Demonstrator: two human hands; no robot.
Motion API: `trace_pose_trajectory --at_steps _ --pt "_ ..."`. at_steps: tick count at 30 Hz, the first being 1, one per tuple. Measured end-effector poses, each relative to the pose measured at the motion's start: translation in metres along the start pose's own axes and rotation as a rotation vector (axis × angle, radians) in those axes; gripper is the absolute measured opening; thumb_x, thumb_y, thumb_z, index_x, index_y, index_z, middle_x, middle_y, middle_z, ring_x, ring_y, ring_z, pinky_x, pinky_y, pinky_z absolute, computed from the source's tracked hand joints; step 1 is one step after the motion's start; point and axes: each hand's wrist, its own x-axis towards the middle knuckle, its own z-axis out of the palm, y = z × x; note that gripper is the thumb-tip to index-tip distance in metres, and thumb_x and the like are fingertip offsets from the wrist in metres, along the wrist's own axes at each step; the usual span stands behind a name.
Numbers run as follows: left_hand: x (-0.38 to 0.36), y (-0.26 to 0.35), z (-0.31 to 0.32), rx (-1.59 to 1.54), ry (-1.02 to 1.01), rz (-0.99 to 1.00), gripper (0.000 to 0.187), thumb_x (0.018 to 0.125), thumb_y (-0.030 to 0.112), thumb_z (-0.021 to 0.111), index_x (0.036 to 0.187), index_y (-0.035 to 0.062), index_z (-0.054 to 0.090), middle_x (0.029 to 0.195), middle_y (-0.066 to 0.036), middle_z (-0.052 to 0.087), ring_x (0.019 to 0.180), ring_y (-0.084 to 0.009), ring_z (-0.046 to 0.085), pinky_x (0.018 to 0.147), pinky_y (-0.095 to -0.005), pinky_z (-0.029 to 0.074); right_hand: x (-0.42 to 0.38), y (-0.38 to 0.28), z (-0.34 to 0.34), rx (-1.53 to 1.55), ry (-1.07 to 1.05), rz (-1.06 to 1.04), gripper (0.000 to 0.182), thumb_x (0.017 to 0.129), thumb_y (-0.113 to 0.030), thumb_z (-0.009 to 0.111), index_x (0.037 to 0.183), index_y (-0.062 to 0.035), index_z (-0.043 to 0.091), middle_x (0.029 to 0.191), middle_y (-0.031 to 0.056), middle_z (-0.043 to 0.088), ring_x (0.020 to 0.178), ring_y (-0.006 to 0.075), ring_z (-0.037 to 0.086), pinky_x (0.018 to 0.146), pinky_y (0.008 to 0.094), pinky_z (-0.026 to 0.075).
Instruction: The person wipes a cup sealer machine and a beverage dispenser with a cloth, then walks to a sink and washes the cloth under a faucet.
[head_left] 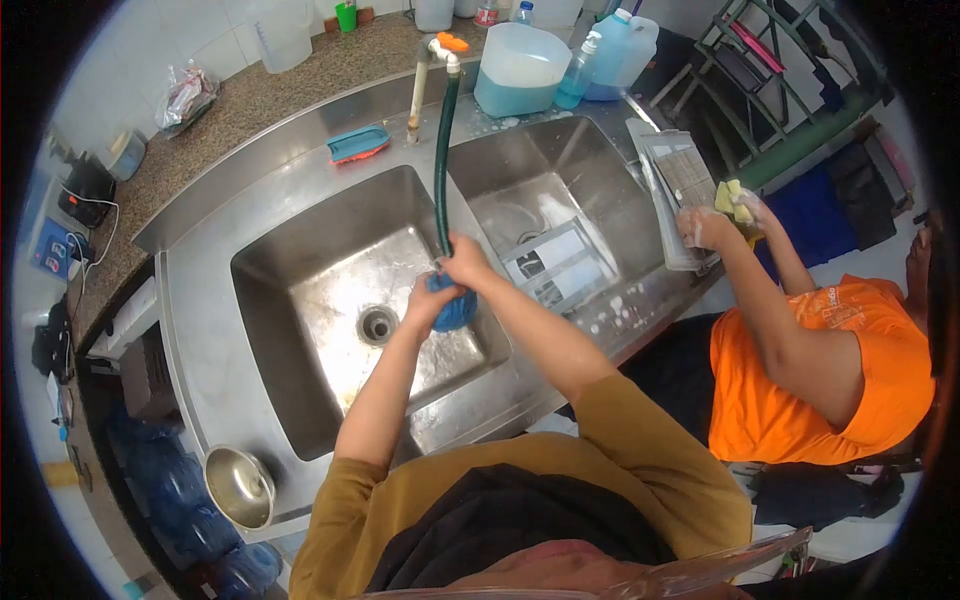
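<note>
My right hand (465,262) is closed around the lower end of the dark green hose (443,170), which hangs down from the tap (440,55). Just below and to its left, my left hand (428,298) grips a rounded blue thing (456,312); its exact kind I cannot tell. The hose end meets the blue thing between my two hands and is hidden there. Both hands are over the left sink basin (325,270), whose round drain (378,325) lies bare to their left.
At right, a person in an orange shirt (800,370) holds a soapy panel (680,180) and a yellow sponge (735,200). Grey panels (560,265) lie in the right basin. Behind stand a blue-liquid container (518,70), a pump bottle (577,72) and a brush (357,145). A metal bowl (238,488) sits front left.
</note>
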Motion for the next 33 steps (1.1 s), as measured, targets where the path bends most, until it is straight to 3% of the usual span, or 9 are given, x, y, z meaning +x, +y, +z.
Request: trace_pose_trajectory --at_steps 4,11,14,18,20,23,27,30,33 --pt "-0.014 0.022 0.002 0.147 0.040 0.015 0.064 0.061 0.017 0.077 0.111 -0.0022 0.043 0.100 -0.014 0.056 0.088 -0.0199 0.057 0.075 -0.0312 0.048 -0.014 0.036 -0.038 -0.033 0.274 -0.218 0.045 0.074 -0.005 0.056 0.118 -0.0024 0.049 0.103 0.0238 0.056 0.098 0.0350 0.055 0.082 0.0372 0.043" --pt "-0.036 0.018 -0.021 -0.227 0.059 -0.091 0.056 0.068 0.017 0.073 0.112 -0.0014 0.045 0.102 -0.013 0.056 0.091 -0.0212 0.058 0.077 -0.0314 0.048 0.005 0.143 -0.064 0.018 0.225 -0.062 0.035 0.078 -0.006 0.056 0.113 -0.0001 0.052 0.097 0.0200 0.058 0.090 0.0325 0.057 0.079 0.0340 0.044" --pt "-0.048 0.021 -0.031 -0.442 -0.003 -0.097 0.055 0.074 0.018 0.069 0.118 -0.0001 0.042 0.110 -0.013 0.054 0.097 -0.0223 0.056 0.082 -0.0326 0.047 -0.015 0.074 -0.067 -0.226 0.661 -0.288 0.036 0.078 -0.011 0.059 0.112 -0.0014 0.052 0.104 0.0183 0.055 0.091 0.0295 0.055 0.081 0.0366 0.044" --pt "-0.068 0.021 -0.038 -0.818 -0.169 -0.067 0.058 0.077 0.023 0.067 0.123 0.0004 0.039 0.119 -0.014 0.050 0.106 -0.0221 0.052 0.087 -0.0334 0.045 -0.069 -0.023 -0.028 0.468 0.147 -0.265 0.042 0.082 -0.028 0.060 0.118 -0.0072 0.049 0.113 0.0110 0.054 0.106 0.0216 0.050 0.089 0.0317 0.038" --pt "-0.086 0.030 -0.037 -0.888 -0.277 -0.050 0.059 0.076 0.022 0.068 0.123 0.0005 0.039 0.117 -0.014 0.051 0.107 -0.0217 0.050 0.088 -0.0334 0.044 -0.069 -0.032 0.003 1.107 -0.198 0.240 0.048 0.079 -0.025 0.064 0.120 -0.0057 0.046 0.115 0.0109 0.054 0.110 0.0232 0.049 0.093 0.0351 0.037" --pt "-0.105 0.037 -0.035 -0.596 -0.272 -0.045 0.061 0.074 0.017 0.070 0.124 0.0023 0.039 0.114 -0.011 0.051 0.108 -0.0206 0.049 0.089 -0.0336 0.044 -0.068 -0.044 0.011 1.582 -0.841 0.333 0.048 0.077 -0.019 0.065 0.118 -0.0020 0.046 0.117 0.0119 0.052 0.114 0.0252 0.046 0.093 0.0400 0.039" --pt "-0.115 0.046 -0.047 -0.321 -0.272 -0.083 0.060 0.070 0.012 0.071 0.120 0.0036 0.039 0.104 -0.008 0.054 0.096 -0.0183 0.055 0.080 -0.0312 0.048 -0.085 -0.092 0.000 1.106 -0.643 0.096 0.037 0.075 -0.009 0.062 0.109 -0.0023 0.051 0.110 0.0129 0.056 0.103 0.0242 0.054 0.081 0.0348 0.048" --pt "-0.119 0.045 -0.056 -0.164 -0.104 -0.067 0.047 0.065 0.007 0.070 0.107 0.0029 0.049 0.090 -0.007 0.059 0.079 -0.0174 0.060 0.066 -0.0293 0.050 -0.088 -0.111 0.022 0.723 -0.137 -0.245 0.029 0.072 -0.004 0.063 0.099 -0.0055 0.056 0.093 0.0126 0.062 0.083 0.0210 0.061 0.069 0.0318 0.050" --pt "-0.109 0.039 -0.064 0.009 0.029 -0.027 0.035 0.060 0.005 0.068 0.093 0.0018 0.058 0.081 -0.007 0.061 0.074 -0.0164 0.060 0.061 -0.0281 0.047 -0.078 -0.112 0.039 0.475 -0.179 -0.136 0.030 0.069 -0.015 0.063 0.097 -0.0057 0.058 0.087 0.0165 0.062 0.078 0.0249 0.061 0.071 0.0332 0.048"
